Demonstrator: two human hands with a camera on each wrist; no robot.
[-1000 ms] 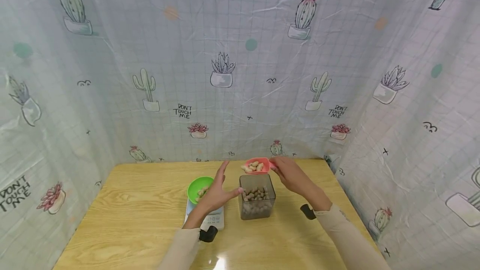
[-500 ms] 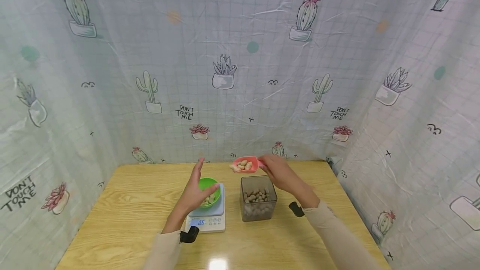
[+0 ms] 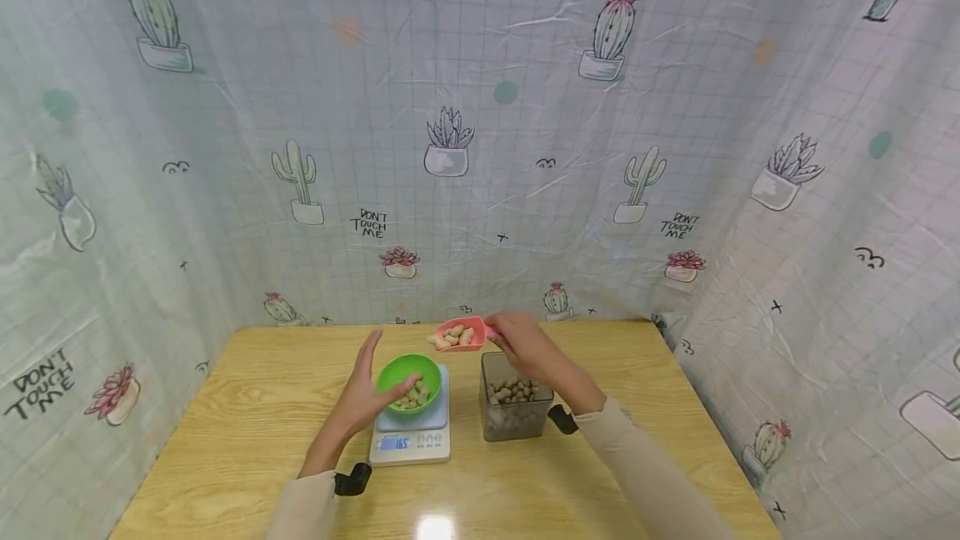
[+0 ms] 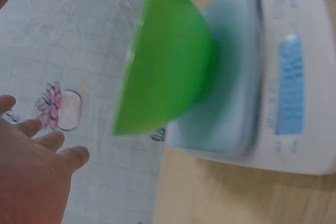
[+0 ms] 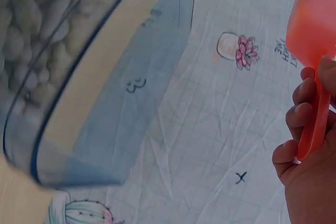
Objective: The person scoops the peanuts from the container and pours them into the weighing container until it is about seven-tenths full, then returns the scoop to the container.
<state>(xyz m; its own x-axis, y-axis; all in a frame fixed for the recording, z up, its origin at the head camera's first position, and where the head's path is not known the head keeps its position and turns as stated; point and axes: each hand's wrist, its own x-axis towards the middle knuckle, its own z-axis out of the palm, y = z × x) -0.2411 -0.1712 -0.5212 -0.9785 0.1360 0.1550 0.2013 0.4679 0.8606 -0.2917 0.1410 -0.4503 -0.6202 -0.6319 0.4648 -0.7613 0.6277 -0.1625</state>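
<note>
My right hand [image 3: 528, 347] grips the handle of a pink scoop [image 5: 313, 24] loaded with several peanuts [image 3: 457, 335]. The scoop is held level in the air, just right of and behind the green bowl [image 3: 393, 372]. That bowl, with some peanuts in its bottom, sits on a white kitchen scale [image 3: 435, 450] whose display reads about 165; a decimal point is too small to tell. Beside the bowl's left side is my left hand [image 3: 362, 397], fingers spread and thumb over the near part of the bowl in the head view. It holds nothing.
A see-through grey bin [image 3: 516, 422], partly filled with peanuts, stands right of the scale under my right forearm. The wooden table [image 3: 247, 423] ends at a cactus-print curtain [image 3: 337, 107] behind and at the sides.
My right hand has carried the loaded scoop leftward from above the bin towards the bowl. My left hand has moved left, uncovering the bowl and the scale's display.
</note>
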